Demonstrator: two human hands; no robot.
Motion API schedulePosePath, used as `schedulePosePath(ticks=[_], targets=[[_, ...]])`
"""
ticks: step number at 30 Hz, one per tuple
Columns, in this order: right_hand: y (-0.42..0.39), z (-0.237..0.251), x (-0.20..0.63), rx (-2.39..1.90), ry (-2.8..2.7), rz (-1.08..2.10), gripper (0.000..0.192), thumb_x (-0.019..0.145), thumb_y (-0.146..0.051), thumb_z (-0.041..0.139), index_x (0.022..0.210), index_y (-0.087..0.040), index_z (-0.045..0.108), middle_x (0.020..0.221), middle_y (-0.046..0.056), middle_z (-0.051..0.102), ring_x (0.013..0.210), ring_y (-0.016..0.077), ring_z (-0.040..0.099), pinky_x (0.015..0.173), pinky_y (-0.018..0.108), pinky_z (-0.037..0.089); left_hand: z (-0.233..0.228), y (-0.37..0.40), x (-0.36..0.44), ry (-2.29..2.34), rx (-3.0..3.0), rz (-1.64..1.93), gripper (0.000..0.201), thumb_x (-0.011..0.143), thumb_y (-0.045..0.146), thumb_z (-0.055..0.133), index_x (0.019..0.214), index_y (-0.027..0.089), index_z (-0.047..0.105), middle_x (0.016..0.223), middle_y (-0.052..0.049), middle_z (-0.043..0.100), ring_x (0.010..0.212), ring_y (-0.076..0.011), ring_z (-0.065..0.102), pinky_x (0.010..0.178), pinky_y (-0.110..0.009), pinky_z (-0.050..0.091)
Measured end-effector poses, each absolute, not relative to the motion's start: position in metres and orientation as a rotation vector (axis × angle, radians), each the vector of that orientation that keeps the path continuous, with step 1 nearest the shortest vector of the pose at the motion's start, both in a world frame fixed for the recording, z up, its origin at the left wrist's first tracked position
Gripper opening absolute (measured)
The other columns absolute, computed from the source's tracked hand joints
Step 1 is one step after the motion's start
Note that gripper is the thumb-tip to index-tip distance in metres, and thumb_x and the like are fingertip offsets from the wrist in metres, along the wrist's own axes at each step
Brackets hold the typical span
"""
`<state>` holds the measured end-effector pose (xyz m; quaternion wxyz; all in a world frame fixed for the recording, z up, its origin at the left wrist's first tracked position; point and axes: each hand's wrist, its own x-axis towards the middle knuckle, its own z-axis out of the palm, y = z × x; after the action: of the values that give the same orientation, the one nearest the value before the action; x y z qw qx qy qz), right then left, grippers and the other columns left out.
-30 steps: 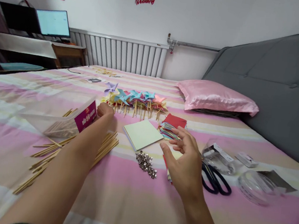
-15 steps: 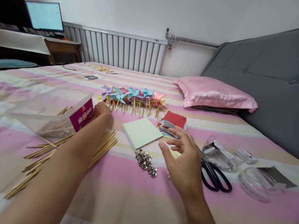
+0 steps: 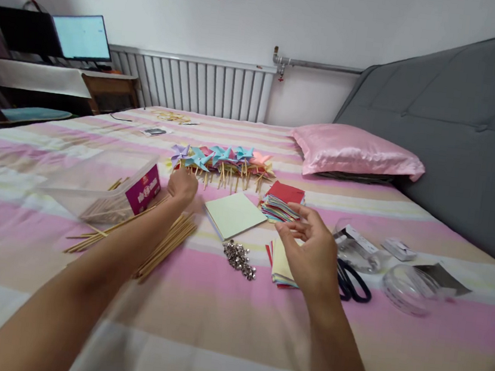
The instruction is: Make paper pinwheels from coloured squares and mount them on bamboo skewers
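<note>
My left hand (image 3: 183,184) is closed at the left end of a row of paper pinwheels (image 3: 221,157) with wooden stick handles. Its fingers point away from me, and whatever they grip is hidden. Over a pile of cut paper pieces (image 3: 281,265), yellow on top, hovers my right hand (image 3: 310,241), its fingers curved and apart with nothing in them. Just beyond its fingertips is a stack of coloured paper with red on top (image 3: 286,193). Between the hands lie pale green square sheets (image 3: 235,215) and a heap of small silver metal fasteners (image 3: 239,258).
On the left, a clear plastic box (image 3: 88,193) holds wooden sticks, and loose sticks (image 3: 167,248) lie under my left arm. Black-handled scissors (image 3: 353,281) and clear plastic containers (image 3: 410,290) are at the right. A pink pillow (image 3: 353,152) rests near the grey headboard (image 3: 446,107).
My left hand has shifted right, away from the plastic box and up against the pinwheels. My right hand stays raised and open; more of the paper pile beneath it shows. The view has shifted slightly.
</note>
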<state>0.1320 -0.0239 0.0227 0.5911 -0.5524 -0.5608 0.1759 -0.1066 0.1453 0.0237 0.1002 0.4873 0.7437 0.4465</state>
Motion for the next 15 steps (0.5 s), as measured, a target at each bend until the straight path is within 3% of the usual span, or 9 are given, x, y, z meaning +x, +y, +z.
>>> schedulePosePath(ticks=[3,6,9,12,15], targets=[[-0.022,0.020,0.133,-1.315,-1.380,0.487,0.033,0.076,-0.027,0.060,0.107,-0.017,0.059,0.107,0.010,0.066,0.080,0.0188,0.065,0.070,0.033,0.052,0.022,0.101,-0.090,2.026,1.569,1.488,0.023,0.083,0.022,0.056,0.102,0.014,0.064,0.107,-0.012,0.066,0.101,-0.0229,0.059,0.092,-0.038,0.042],[-0.022,0.006,0.116,-1.409,-1.556,0.526,0.033,0.080,-0.025,0.054,0.111,-0.014,0.057,0.109,0.011,0.065,0.089,0.0195,0.063,0.076,0.032,0.050,0.014,0.052,-0.070,1.865,1.608,1.622,0.027,0.085,0.029,0.050,0.104,0.016,0.064,0.104,-0.008,0.068,0.094,-0.0185,0.062,0.082,-0.030,0.047],[-0.025,-0.018,0.091,-1.501,-1.718,0.517,0.040,0.078,-0.028,0.060,0.115,-0.012,0.056,0.116,0.014,0.062,0.108,0.0245,0.056,0.092,0.037,0.043,-0.005,0.020,-0.052,1.576,1.347,1.856,0.023,0.080,0.029,0.052,0.095,0.017,0.066,0.094,-0.007,0.069,0.088,-0.0190,0.063,0.078,-0.030,0.047],[-0.028,-0.043,0.074,-1.584,-1.758,0.478,0.056,0.072,-0.029,0.068,0.120,-0.005,0.051,0.122,0.023,0.055,0.117,0.0335,0.047,0.099,0.047,0.033,-0.030,0.010,-0.041,1.611,1.179,1.904,0.022,0.080,0.028,0.048,0.089,0.017,0.065,0.088,-0.006,0.068,0.082,-0.0184,0.062,0.076,-0.031,0.047],[-0.026,-0.060,0.068,-1.582,-1.816,0.435,0.064,0.071,-0.031,0.070,0.125,-0.007,0.047,0.127,0.021,0.052,0.120,0.0328,0.043,0.100,0.047,0.030,-0.053,0.011,-0.040,1.642,1.070,1.946,0.021,0.081,0.027,0.046,0.087,0.017,0.063,0.087,-0.006,0.066,0.083,-0.0179,0.062,0.076,-0.030,0.046]])
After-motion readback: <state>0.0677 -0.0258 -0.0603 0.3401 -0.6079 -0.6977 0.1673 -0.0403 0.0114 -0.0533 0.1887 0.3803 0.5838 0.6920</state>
